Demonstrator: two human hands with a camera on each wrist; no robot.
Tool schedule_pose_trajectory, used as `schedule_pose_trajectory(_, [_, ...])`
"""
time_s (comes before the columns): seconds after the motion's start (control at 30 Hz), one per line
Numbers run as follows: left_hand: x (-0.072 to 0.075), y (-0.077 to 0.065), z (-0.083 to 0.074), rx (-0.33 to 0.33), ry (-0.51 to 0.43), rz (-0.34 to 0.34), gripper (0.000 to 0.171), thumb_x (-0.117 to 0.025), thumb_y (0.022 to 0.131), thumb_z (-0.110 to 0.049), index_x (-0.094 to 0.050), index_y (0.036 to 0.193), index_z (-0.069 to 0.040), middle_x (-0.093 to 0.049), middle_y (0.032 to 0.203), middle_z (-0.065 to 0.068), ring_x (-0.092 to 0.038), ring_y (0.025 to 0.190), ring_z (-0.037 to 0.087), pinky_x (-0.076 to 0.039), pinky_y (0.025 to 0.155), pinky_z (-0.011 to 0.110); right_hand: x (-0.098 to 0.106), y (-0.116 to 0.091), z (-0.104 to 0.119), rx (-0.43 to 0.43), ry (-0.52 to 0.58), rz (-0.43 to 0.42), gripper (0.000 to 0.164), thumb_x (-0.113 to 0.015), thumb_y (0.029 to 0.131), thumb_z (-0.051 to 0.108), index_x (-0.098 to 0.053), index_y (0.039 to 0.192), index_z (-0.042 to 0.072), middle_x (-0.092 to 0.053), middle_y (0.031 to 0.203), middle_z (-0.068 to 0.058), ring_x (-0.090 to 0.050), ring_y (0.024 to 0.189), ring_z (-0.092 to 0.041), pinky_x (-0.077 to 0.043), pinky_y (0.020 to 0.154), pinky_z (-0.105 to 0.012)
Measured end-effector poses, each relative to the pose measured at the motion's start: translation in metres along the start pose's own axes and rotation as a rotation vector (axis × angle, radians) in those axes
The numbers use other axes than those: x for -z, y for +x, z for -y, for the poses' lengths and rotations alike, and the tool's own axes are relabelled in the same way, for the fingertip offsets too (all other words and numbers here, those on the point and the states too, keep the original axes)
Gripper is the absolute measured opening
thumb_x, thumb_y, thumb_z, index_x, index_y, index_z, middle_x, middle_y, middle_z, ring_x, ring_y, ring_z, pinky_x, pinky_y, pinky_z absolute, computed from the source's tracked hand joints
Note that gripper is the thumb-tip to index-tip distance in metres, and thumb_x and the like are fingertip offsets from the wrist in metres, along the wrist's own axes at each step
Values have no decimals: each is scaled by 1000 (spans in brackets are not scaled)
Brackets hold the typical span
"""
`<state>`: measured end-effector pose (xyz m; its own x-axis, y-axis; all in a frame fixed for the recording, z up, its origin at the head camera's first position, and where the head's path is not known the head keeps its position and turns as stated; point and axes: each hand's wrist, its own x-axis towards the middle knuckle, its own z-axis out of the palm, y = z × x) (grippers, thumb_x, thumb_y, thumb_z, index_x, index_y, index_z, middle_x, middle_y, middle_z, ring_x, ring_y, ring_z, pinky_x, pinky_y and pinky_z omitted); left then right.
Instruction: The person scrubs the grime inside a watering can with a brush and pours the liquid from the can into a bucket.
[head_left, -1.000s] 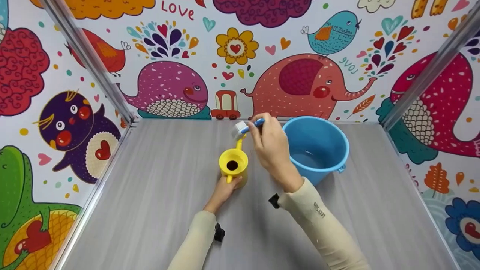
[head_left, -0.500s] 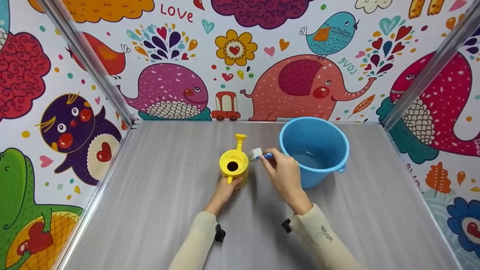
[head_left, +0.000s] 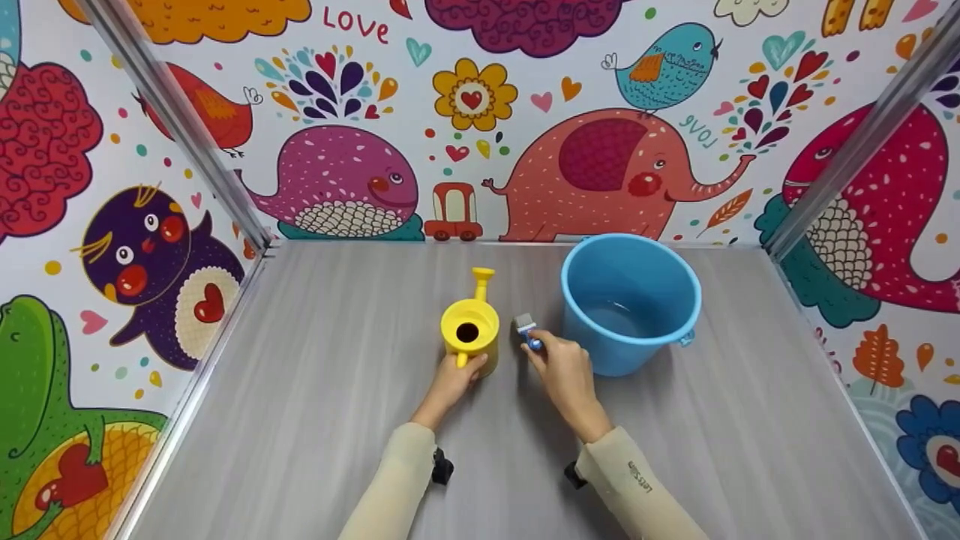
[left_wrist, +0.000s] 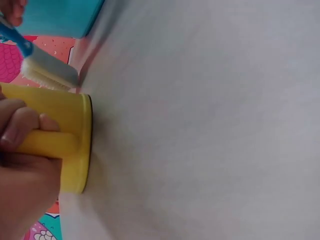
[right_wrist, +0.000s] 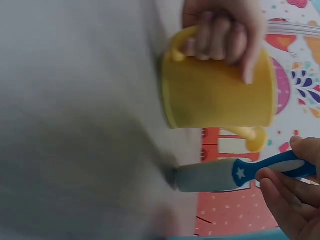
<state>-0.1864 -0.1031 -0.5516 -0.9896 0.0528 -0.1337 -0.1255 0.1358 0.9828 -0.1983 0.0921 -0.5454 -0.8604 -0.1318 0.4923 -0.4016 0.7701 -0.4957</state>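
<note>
In the head view a yellow watering can (head_left: 486, 358) stands upright mid-table, its spout pointing to the back wall. My left hand (head_left: 445, 390) grips its rear handle; the right wrist view shows the fingers (right_wrist: 220, 37) curled through that handle. To the right of the can, my right hand (head_left: 568, 377) pinches a brush (head_left: 527, 330) by its blue handle. The right wrist view shows a white star on the brush handle (right_wrist: 270, 167) and the pale head (right_wrist: 207, 177) pointing down, its end close to the table. Bristles show along the brush head's edge (left_wrist: 47, 67) in the left wrist view.
A light blue bucket (head_left: 626, 356) stands upright just right of my right hand. Grey wood-grain tabletop (head_left: 337, 360) lies around everything. Panels with cartoon animals (head_left: 592, 180) close off the back and both sides, joined by metal corner posts (head_left: 187, 127).
My right hand has brought the brush from beside the spout back toward me, to the can's right side, and turned its head downward. The left hand and watering can have stayed put.
</note>
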Motion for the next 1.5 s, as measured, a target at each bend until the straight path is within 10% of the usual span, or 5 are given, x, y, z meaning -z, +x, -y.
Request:
schedule_pose_trajectory(0.27, [0,-1,-2,-7,28,1,28,-59,98,-13,-45,74,-14,-40,59,-9,-40,58,5,-37,62,21,-16,-23,5,-32,-125,278,41,-82,79,12,-63,114,1,-73,84,-17,-72,69,-29,-56,56,-39])
schedule_pose_trajectory(0.7, [-2,-1,-1,3,24,-6,26,-59,98,-12,-45,76,-15,-40,59,-9,-39,57,4,-36,59,19,-35,-45,-3,95,-249,258,54,-86,62,-5,-57,108,-7,-54,99,-17,-55,86,-30,-55,64,-41])
schedule_pose_trajectory(1.03, [0,-2,-1,-6,13,13,28,-58,99,-13,-44,76,-15,-39,57,-9,-36,52,2,-34,55,19,-28,-42,-2,1,-223,519,56,-84,71,5,-58,119,-9,-57,118,-20,-54,106,-34,-55,81,-47])
schedule_pose_trajectory(1.5, [-4,23,42,-7,49,-45,32,-61,97,-19,-44,71,-17,-40,58,-9,-36,54,6,-33,54,20,67,31,15,60,62,519,67,-78,87,27,-49,145,12,-46,153,-8,-46,140,-28,-42,110,-47])
